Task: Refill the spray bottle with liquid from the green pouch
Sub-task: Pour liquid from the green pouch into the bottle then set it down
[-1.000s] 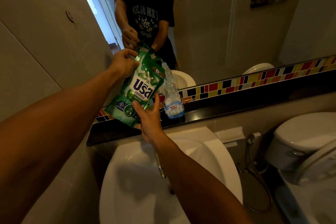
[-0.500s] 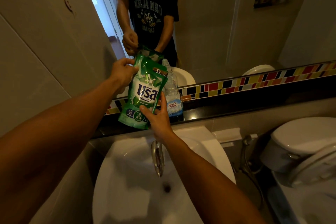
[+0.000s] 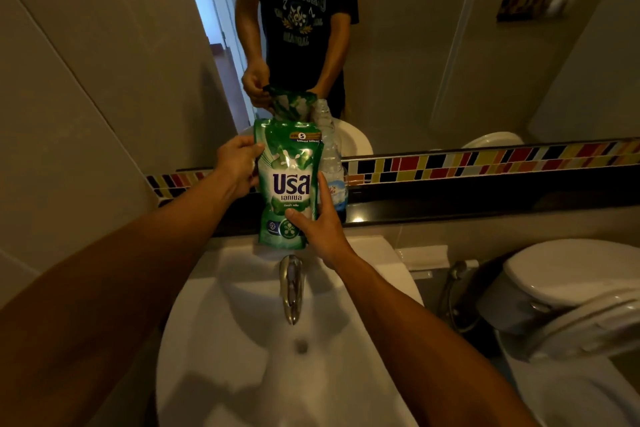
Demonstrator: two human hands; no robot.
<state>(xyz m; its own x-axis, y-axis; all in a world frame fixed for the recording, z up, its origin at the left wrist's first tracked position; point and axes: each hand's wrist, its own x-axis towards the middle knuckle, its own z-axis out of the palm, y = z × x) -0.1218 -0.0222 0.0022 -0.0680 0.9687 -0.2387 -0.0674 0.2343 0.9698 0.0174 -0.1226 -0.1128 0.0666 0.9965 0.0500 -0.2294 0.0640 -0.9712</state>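
I hold the green detergent pouch (image 3: 286, 184) upright above the basin's (image 3: 242, 340) 12 o'clock rim: left hand (image 3: 239, 166) pinching its upper edge, right hand (image 3: 322, 229) curled round its base. The clear bottle (image 3: 330, 163) stands just behind, at the pouch's 3 o'clock. I judge opening the top comes next, needing a steady tear.

Both arms were stretched fwd. Left hand (image 3: 239, 163) pinched the green pouch (image 3: 287, 184) at its upper left edge; right hand (image 3: 320, 225) gripped its lower right, thumb across front.

"5" in a circle on green pouch (image 3: 288, 184)
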